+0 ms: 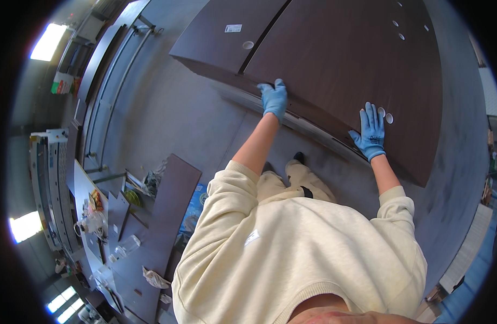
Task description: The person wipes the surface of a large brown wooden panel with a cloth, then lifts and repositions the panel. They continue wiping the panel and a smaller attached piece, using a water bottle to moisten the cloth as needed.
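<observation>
A large dark brown furniture piece [340, 59] with a flat wood-look face fills the upper right; a narrow dark gap splits that face into two panels. My left hand [274, 100], in a blue glove, is at the near edge of the wider panel, just right of the gap. Its fingers are bent, and a bit of something dark shows between them, too small to name. Flat on the same panel lies my right hand [371, 134], also blue-gloved, fingers stretched out. Two white round discs [385, 115] sit beside its fingertips.
A white label [233, 28] and a pale disc [248, 45] are on the left panel. Metal rack frames [116, 92] stand at the left. A cluttered bench [111, 237] holds a plastic bottle [127, 247] and loose boards. A long brown board [175, 194] leans near my left elbow.
</observation>
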Available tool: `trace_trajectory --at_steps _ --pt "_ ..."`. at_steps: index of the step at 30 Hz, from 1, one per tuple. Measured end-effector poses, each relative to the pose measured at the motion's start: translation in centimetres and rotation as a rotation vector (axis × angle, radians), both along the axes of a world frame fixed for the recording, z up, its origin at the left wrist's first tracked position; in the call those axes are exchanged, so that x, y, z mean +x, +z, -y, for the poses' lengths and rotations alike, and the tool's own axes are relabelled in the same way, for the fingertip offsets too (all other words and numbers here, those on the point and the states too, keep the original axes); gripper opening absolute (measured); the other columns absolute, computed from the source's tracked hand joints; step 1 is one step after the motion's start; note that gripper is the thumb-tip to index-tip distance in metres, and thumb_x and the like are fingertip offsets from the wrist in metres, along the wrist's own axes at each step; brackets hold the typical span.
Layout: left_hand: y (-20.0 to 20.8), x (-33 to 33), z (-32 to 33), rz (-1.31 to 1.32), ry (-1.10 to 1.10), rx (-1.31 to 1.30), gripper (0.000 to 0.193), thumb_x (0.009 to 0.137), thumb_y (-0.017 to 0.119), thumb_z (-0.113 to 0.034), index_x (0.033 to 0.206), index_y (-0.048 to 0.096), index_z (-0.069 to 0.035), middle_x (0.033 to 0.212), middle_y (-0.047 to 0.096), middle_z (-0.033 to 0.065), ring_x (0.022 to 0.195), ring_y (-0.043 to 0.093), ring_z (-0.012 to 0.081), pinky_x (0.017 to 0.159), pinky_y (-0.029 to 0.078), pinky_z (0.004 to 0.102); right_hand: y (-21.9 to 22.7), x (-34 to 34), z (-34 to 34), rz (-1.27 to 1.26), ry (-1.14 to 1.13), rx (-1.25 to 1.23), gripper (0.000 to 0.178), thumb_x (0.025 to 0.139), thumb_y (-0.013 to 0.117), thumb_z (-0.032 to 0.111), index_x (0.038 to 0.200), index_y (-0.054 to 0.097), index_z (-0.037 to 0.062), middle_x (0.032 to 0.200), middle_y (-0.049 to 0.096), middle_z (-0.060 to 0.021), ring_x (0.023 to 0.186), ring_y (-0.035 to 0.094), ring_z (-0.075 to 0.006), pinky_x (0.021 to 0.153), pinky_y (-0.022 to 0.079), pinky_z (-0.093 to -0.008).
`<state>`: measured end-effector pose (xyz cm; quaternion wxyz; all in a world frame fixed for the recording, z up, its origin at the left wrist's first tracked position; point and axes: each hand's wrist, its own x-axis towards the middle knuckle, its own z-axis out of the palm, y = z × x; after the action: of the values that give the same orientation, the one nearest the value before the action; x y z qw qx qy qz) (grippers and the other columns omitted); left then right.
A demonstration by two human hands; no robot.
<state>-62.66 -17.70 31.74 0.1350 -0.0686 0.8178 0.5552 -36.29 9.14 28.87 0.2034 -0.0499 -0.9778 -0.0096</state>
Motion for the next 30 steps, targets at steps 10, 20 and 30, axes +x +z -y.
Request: trace_trajectory --at_steps 10,20,30 --pt "-5.7 0.8 -5.4 -0.025 0.277 -0.038 0.074 0.110 0.057 -0.041 0.160 0.036 0.010 0.145 0.064 0.0312 0.133 0.065 0.0400 0.111 0.051 0.0445 -1.3 0.5 -1.0 -0.015 0.008 -0.028 0.086 0.082 0.087 0.046 0.151 0.055 0.0037 0.173 0.036 -0.0214 0.160 0.036 -0.0407 0.129 0.028 -0.0629" --pt "-2.2 3.0 -4.4 0.004 0.240 0.073 0.078 0.107 0.060 -0.043 0.162 0.038 0.007 0.150 0.060 0.0328 0.138 0.062 0.0448 0.114 0.050 0.0460 -2.2 0.9 -2.0 -0.023 0.041 -0.066 0.087 0.083 0.086 0.047 0.151 0.053 0.0033 0.172 0.034 -0.0267 0.160 0.033 -0.0454 0.129 0.026 -0.0676" --pt "-1.9 0.2 -6.4 0.087 0.363 -0.111 0.065 0.102 0.072 -0.049 0.126 0.066 0.011 0.126 0.073 0.0316 0.118 0.071 0.0449 0.103 0.055 0.0495 -1.8 0.7 -2.4 0.011 0.048 -0.108 0.088 0.085 0.084 0.049 0.151 0.053 0.0007 0.173 0.032 -0.0278 0.161 0.032 -0.0456 0.129 0.026 -0.0657"
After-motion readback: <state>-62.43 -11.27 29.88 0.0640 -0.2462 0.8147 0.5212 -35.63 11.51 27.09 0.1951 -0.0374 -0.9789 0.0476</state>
